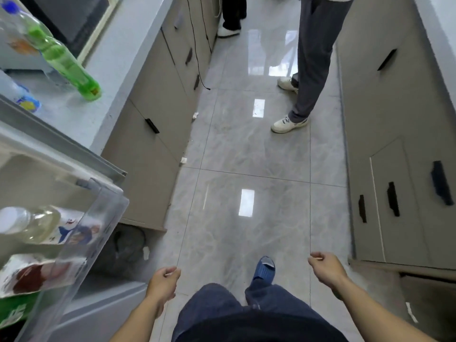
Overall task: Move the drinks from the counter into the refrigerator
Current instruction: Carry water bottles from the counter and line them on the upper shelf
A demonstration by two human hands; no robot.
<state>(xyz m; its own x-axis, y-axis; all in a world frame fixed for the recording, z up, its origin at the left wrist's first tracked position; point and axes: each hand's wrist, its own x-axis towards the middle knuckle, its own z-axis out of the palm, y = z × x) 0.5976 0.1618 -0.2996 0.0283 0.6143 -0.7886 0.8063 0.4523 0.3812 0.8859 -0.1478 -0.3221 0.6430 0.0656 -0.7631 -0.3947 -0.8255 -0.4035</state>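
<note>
Your left hand (164, 282) and right hand (325, 267) hang at the bottom of the frame, above your dark trousers and one blue slipper (264, 269), each with fingers loosely curled and holding nothing. At lower left, the clear door shelf (98, 225) of the open refrigerator holds a pale yellow drink bottle (37, 224) with a white cap, lying aslant in the frame, with a red-and-white packet (34, 276) and a green package (14, 311) below it. Higher on the left, the grey counter (118, 70) carries a green bottle (66, 60), a clear bottle with a blue cap (9, 18) beside it, and a blue-labelled bottle (19, 96) at the frame's left edge. Grey cabinets (153, 99) line both sides of the glossy tiled floor (246, 154). At upper right, one bystander's grey-trousered legs (313, 58) and white sneakers stand; another's dark-trousered legs (233, 11) stand at top centre.
</note>
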